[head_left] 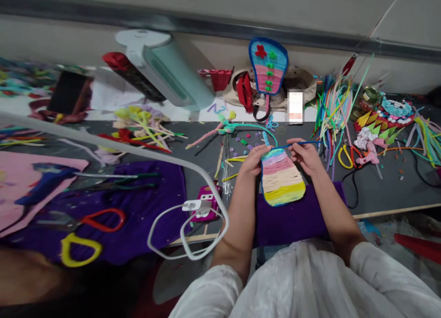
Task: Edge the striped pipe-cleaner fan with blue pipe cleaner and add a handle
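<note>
A fan-shaped piece (283, 178) wound in yellow, cream, pink, lilac and turquoise pipe cleaners hangs over the near table edge, its narrow end away from me. My left hand (255, 160) pinches it at that end, beside a light-blue stub. A dark-blue pipe cleaner (312, 142) runs across the narrow end and along the piece's left edge. Its loose length is gripped between the fingers of my right hand (305, 155). Purple cloth (291, 226) lies under the piece. Behind it stands a blue-edged fan (269, 70) with a red flower and green shapes.
Bundled pipe cleaners (334, 109), scissors (345, 157) and a pink glue gun (370, 155) lie right. Left are a magenta power strip (207, 198), looped white cable (203, 168), large scissors (82, 256) and a blue glue gun (48, 184). Another person's arm (27, 276) is lower left.
</note>
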Action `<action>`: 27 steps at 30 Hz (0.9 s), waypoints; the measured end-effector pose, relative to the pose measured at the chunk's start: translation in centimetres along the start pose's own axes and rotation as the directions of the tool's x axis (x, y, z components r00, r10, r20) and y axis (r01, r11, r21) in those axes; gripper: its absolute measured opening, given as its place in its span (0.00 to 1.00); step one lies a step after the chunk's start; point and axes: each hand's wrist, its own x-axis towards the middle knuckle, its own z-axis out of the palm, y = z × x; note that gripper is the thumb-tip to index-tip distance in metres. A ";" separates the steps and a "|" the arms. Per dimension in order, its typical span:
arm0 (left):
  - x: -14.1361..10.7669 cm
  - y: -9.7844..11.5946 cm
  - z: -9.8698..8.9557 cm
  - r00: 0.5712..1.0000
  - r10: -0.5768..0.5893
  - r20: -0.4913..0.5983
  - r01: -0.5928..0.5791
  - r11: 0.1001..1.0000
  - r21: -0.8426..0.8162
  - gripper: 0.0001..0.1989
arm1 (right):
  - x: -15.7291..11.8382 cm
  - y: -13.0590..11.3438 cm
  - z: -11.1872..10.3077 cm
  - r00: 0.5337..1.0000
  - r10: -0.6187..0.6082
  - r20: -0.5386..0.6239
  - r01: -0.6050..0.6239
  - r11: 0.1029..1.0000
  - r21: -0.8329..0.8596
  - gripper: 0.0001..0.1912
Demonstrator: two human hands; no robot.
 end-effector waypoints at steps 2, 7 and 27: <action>-0.2 0.0 -0.2 0.998 0.016 -0.053 -0.017 1.000 -0.019 0.15 | -0.4 -0.4 0.8 0.994 -0.106 0.017 0.108 0.976 -0.189 0.15; -0.9 -0.1 1.4 0.994 0.029 -0.103 -0.029 1.000 0.007 0.12 | -1.5 -1.6 0.7 0.940 -0.333 0.074 0.314 0.762 -0.566 0.10; 1.6 -0.5 4.2 0.991 -0.131 -0.039 0.137 0.969 0.208 0.08 | 2.0 1.4 -3.2 0.976 0.013 -0.216 -0.092 0.929 -0.358 0.15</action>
